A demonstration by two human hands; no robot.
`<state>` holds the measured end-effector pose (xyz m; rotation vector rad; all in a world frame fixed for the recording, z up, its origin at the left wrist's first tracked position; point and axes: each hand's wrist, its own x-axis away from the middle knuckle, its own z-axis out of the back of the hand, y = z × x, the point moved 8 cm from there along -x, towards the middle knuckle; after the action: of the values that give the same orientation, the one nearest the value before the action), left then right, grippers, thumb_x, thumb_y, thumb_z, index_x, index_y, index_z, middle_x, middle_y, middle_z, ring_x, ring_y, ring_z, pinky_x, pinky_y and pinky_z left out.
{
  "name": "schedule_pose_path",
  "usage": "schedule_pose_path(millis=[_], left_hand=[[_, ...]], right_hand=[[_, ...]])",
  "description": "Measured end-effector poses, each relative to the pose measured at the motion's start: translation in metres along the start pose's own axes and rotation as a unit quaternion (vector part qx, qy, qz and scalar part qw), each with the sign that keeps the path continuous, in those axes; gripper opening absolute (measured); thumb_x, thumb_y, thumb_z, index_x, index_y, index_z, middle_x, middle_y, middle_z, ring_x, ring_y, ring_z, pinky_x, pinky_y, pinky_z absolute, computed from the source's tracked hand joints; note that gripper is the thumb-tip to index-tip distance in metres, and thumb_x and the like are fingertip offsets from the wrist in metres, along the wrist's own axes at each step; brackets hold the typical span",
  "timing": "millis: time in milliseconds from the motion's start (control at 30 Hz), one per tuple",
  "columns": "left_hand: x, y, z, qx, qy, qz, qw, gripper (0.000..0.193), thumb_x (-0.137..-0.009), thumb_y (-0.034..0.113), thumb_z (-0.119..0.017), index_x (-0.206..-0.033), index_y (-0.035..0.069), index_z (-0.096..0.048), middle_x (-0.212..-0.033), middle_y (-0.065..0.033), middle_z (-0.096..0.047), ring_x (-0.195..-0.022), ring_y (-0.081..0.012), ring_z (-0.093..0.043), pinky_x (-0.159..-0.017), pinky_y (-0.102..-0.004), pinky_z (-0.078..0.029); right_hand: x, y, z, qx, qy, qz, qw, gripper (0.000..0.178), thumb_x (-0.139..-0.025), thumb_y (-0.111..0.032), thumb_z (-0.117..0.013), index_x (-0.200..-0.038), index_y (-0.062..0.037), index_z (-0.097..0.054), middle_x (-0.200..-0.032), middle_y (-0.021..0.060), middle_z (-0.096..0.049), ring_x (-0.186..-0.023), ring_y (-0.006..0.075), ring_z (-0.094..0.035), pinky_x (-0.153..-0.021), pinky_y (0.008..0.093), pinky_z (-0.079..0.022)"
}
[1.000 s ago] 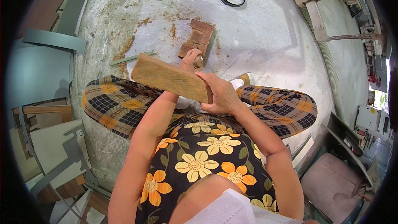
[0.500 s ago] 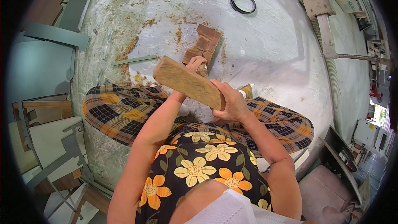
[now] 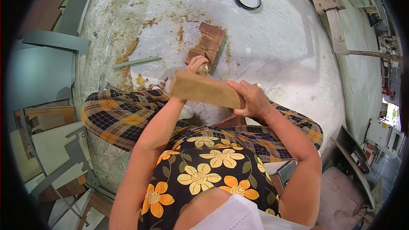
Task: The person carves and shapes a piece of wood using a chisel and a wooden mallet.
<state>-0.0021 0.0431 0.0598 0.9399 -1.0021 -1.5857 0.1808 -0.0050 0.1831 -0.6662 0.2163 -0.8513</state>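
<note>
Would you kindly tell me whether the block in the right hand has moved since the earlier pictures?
Yes: the block in the right hand has moved to the right, judged against the green strip.

You're in a workshop, a woodworking one by its litter: brown wood chips (image 3: pixel 132 47) strew the scuffed floor (image 3: pixel 277 21) at ten o'clock, and a notched wooden block (image 3: pixel 215 36) lies at twelve. Greenish-grey panels (image 3: pixel 42 70) fill nine, mixed board offcuts (image 3: pixel 55 147) crowd eight, and a ribbed hose (image 3: pixel 341 81) runs between two and three.
</note>
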Motion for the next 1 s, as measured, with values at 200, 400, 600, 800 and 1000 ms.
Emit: schedule_pose_path(millis=[200,400,600,800,1000], left_hand=[[0.002,-0.016,-0.006,-0.03,0.021,-0.032,0.999,0.045,-0.074,0.009,-0.073,-0.117,0.005,-0.06,-0.123,-0.0161,-0.057,-0.109,-0.0352,-0.06,-0.094,-0.0366,-0.048],[-0.004,0.008,0.001,0.001,-0.012,-0.006,1.0,0.041,-0.078,0.011,-0.072,-0.117,0.005,-0.06,-0.123,-0.0165,-0.058,-0.111,-0.0351,-0.059,-0.094,-0.0374,-0.048],[-0.002,0.005,-0.003,-0.079,0.025,-0.097,0.992,0.037,-0.076,0.01,-0.071,-0.111,0.006,-0.061,-0.12,-0.0158,-0.058,-0.111,-0.0334,-0.057,-0.094,-0.0388,-0.047],[-0.003,0.001,-0.007,-0.13,-0.019,-0.091,0.987,0.034,-0.077,0.011,-0.069,-0.11,0.006,-0.061,-0.121,-0.0125,-0.06,-0.114,-0.0321,-0.056,-0.095,-0.0393,-0.046],[-0.001,0.005,-0.004,-0.008,-0.02,0.02,1.0,0.033,-0.077,0.011,-0.07,-0.108,0.006,-0.061,-0.117,-0.0119,-0.061,-0.116,-0.0328,-0.054,-0.095,-0.0396,-0.046]], right_hand=[[0.006,0.02,-0.021,-0.011,-0.015,-0.043,0.999,0.089,-0.062,-0.025,-0.077,-0.143,-0.0139,-0.043,-0.089,0.0133,-0.056,-0.08,0.0325,-0.062,-0.069,0.0412,-0.054],[0.011,0.014,-0.017,-0.034,0.021,-0.02,0.999,0.087,-0.063,-0.023,-0.077,-0.143,-0.0133,-0.044,-0.092,0.0141,-0.057,-0.083,0.0329,-0.062,-0.071,0.0419,-0.054],[0.014,0.019,-0.017,-0.042,0.007,-0.061,0.997,0.088,-0.063,-0.024,-0.078,-0.143,-0.0141,-0.044,-0.093,0.0147,-0.057,-0.085,0.0346,-0.062,-0.073,0.0427,-0.054],[0.017,0.032,-0.028,-0.014,-0.002,-0.057,0.998,0.09,-0.062,-0.024,-0.079,-0.144,-0.0158,-0.042,-0.091,0.0145,-0.056,-0.084,0.0348,-0.061,-0.073,0.043,-0.053],[0.019,0.027,-0.019,-0.015,0.014,-0.041,0.999,0.09,-0.064,-0.025,-0.08,-0.145,-0.0172,-0.041,-0.091,0.0139,-0.056,-0.085,0.034,-0.061,-0.073,0.0425,-0.053]])
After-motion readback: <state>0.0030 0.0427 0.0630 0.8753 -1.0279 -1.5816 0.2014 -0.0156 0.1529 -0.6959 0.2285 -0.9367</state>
